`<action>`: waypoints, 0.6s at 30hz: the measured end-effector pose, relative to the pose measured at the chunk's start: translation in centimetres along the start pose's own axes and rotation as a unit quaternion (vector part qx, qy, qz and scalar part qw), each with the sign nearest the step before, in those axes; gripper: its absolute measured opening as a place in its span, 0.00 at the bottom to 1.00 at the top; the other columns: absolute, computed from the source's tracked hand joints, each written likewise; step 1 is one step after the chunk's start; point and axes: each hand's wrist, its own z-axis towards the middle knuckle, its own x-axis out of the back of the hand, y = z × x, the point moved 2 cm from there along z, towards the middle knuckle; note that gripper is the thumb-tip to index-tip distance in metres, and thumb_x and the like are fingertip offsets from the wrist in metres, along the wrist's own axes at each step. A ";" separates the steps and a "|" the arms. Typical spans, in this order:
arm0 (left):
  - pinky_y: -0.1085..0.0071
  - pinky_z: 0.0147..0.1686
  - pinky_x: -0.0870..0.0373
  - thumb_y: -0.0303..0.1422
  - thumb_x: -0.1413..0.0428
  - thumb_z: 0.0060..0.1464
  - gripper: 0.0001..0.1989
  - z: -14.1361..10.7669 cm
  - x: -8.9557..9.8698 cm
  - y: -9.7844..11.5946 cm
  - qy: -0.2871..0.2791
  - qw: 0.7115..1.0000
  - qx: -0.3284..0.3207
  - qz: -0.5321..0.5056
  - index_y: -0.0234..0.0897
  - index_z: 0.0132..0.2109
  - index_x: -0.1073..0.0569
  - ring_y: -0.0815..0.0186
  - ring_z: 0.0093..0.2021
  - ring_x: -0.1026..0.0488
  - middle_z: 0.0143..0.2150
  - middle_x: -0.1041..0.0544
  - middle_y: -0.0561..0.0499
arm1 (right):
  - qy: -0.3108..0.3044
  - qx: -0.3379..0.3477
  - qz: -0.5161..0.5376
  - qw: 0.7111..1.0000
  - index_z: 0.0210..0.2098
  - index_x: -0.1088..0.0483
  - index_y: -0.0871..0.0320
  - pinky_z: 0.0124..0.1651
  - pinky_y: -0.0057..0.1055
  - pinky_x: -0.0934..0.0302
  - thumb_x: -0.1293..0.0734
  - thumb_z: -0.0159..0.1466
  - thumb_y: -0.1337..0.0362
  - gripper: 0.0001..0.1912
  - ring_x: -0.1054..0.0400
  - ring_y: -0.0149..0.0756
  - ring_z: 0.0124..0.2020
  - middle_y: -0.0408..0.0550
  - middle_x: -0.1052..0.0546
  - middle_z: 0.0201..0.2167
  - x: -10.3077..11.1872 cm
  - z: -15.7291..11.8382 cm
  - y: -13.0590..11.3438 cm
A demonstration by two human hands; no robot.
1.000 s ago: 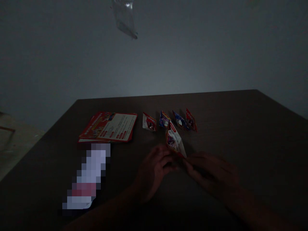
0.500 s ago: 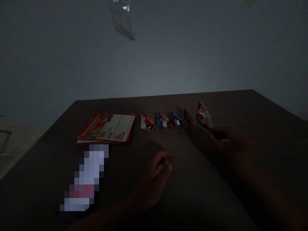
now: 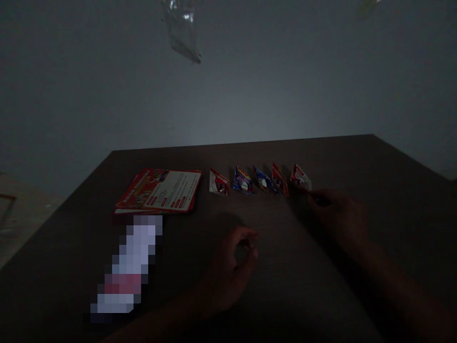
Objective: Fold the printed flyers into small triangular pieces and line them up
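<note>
At the right end of a row, my right hand (image 3: 337,214) pinches the lower corner of a red-and-white folded paper piece (image 3: 300,178), which stands on the table. Left of it in the row stand a red folded piece (image 3: 280,179), a blue one (image 3: 264,181), a blue and yellow one (image 3: 243,181) and another red and white one (image 3: 219,183). Nearer to me, below the row, my left hand (image 3: 230,271) is loosely curled, thumb and forefinger a little apart, with nothing visible between them.
A stack of red printed leaflets (image 3: 160,190) lies at the left on the dark table (image 3: 285,286). Closer to me is a long, pale, pixelated object (image 3: 132,262). A clear plastic bag (image 3: 183,35) hangs on the grey wall (image 3: 267,85) behind. The light is dim.
My right hand has lowered the red-and-white folded paper piece onto the table at the row's right end. My left thumb and forefinger have parted slightly.
</note>
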 end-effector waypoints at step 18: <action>0.67 0.47 0.37 0.31 0.48 0.58 0.10 0.0 0.0 0.1 -0.010 1.000 -0.022 0.005 0.39 0.48 0.31 0.61 0.45 0.31 0.43 0.28 0.47 | -0.025 -0.004 0.019 0.999 0.38 0.23 0.58 0.28 0.33 0.35 0.36 0.60 0.61 0.12 0.26 0.41 0.26 0.51 0.21 0.29 -0.2 0.0 0.1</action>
